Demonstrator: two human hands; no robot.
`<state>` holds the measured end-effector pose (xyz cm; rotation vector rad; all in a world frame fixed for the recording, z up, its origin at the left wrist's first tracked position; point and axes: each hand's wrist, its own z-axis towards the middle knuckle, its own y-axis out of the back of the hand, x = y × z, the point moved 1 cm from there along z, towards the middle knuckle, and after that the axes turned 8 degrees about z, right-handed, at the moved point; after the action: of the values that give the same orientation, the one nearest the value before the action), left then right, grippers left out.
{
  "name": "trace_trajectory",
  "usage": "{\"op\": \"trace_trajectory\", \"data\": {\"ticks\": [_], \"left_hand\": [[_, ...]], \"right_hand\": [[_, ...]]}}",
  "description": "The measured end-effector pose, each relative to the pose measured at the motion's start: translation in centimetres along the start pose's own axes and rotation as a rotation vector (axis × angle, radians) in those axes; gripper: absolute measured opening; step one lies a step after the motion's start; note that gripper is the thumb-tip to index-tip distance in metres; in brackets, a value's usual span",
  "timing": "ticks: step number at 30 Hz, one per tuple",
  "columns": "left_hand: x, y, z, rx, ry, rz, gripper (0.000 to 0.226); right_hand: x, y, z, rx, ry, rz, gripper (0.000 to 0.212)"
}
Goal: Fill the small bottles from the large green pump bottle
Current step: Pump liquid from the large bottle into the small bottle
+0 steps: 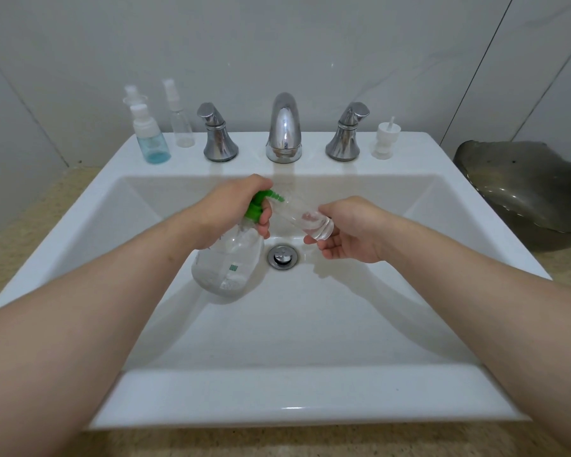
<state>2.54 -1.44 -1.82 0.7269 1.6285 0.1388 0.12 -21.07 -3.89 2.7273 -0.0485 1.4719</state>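
Hands: left hand (226, 206) grips the green pump bottle (229, 258) by its neck; right hand (350, 230) pinches the small bottle (305, 216), tilted mouth-to-nozzle (over the basin).
Sink (277, 397): glossy white ceramic.
Pump bottle: clear, rounded plastic.
Small bottle: slick, clear cylinder.
Risk: narrow mouth likely misses nozzle; spill.

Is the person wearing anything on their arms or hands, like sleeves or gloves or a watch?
No. Both forearms are bare as far as the picture shows, with no sleeves in view. The left hand and the right hand wear no gloves, and no watch, bracelet or ring shows on the parts that can be seen. Some fingers are hidden, so a ring there cannot be ruled out.
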Motion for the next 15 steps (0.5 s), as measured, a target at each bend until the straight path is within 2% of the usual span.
{"op": "trace_trajectory", "data": {"ticks": [15], "left_hand": [[0.20,0.24,0.13,-0.012,-0.010,-0.022,0.050]], "right_hand": [[-0.07,-0.04,0.09,-0.004,-0.004,0.007,0.032]]}}
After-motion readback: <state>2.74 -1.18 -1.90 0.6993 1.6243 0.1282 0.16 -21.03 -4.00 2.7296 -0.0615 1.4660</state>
